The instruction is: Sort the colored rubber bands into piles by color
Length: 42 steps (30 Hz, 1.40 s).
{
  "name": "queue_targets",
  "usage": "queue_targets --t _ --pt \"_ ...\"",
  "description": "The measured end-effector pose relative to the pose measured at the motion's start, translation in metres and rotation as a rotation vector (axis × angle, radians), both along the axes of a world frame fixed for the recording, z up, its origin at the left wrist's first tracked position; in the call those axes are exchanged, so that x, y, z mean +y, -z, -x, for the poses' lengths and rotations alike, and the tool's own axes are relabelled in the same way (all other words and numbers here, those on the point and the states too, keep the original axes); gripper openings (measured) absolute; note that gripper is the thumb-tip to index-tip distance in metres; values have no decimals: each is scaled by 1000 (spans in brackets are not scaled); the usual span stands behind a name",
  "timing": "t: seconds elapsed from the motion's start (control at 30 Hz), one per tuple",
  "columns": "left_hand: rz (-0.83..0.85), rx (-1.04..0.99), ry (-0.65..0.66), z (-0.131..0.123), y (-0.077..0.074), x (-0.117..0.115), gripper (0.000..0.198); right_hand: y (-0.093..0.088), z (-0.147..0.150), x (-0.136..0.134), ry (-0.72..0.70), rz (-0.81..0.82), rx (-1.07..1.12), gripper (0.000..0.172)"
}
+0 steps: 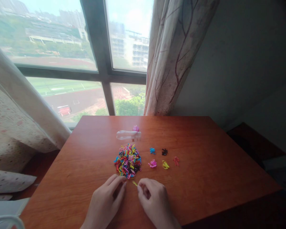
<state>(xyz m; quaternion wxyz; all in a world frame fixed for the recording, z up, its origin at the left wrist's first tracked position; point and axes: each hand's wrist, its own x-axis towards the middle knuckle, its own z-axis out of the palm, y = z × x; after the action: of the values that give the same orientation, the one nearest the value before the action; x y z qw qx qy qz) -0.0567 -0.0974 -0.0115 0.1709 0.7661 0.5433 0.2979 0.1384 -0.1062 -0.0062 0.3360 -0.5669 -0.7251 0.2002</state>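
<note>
A heap of small rubber bands [128, 159] in many colours lies mid-table. My right hand [153, 197] pinches a yellow rubber band [134, 183] between thumb and forefinger, its loop sticking out to the left. At the heap's near edge is my left hand [107, 200], thumb and forefinger tips drawn together; whatever they hold is hidden. Right of the heap are sorted little groups: blue bands [152, 150], black bands [164, 152], pink bands [153, 163], yellow bands [165, 164] and red bands [176, 161].
Behind the heap a clear plastic bottle [127, 135] lies on its side, with a pink object [135, 128] just beyond it. The brown wooden table [205, 178] meets a window with curtains [166, 63]. A white object [7, 210] stands at lower left.
</note>
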Motion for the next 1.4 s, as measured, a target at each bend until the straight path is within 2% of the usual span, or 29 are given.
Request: queue_targets --t 0.33,0.57,1.13,1.27,1.4 --pt "-12 13 3 -1 -3 0 16 15 -81 18 337 -98 -92 30" --pt "-25 34 7 -1 -4 1 16 21 -99 22 388 -78 -105 41" --pt "-30 40 13 -2 -4 1 15 19 -97 24 361 -53 -71 35" --pt "-10 33 17 -1 -2 1 15 16 -75 21 321 -81 -13 28" --pt "-6 14 -21 -1 -1 -1 14 13 -33 13 156 -72 -8 22"
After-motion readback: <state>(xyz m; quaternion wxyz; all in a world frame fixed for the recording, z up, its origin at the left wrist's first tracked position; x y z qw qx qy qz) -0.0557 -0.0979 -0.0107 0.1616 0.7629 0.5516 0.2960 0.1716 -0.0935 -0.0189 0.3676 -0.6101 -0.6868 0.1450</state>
